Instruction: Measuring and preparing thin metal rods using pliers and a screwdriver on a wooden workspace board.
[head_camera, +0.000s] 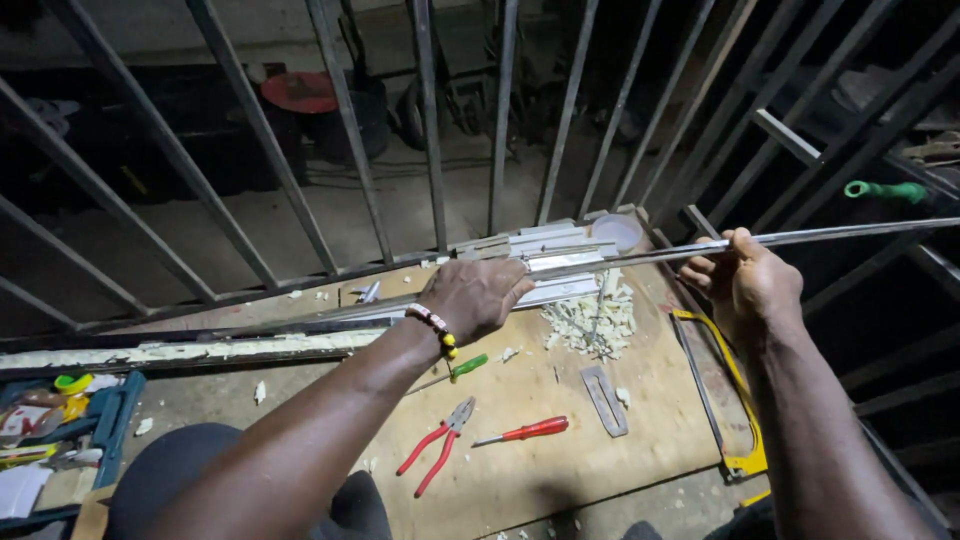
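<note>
A long thin metal strip (640, 258) runs across the view from the lower left to the far right, above a wooden board (540, 440). My left hand (478, 295) grips the strip near its middle, knuckles up, with a beaded bracelet on the wrist. My right hand (745, 280) is closed around the same strip further right, held a little higher. Under the strip lie a stack of short metal profiles (540, 245) and a pile of pale shavings (590, 325).
On the board lie red-handled pliers (440, 455), a red screwdriver (528, 431), a green screwdriver (458, 370) and a flat metal piece (604, 400). A yellow hacksaw (735, 400) lies at the right edge. Metal grille bars (430, 130) stand behind. A blue tray (60, 430) sits at the left.
</note>
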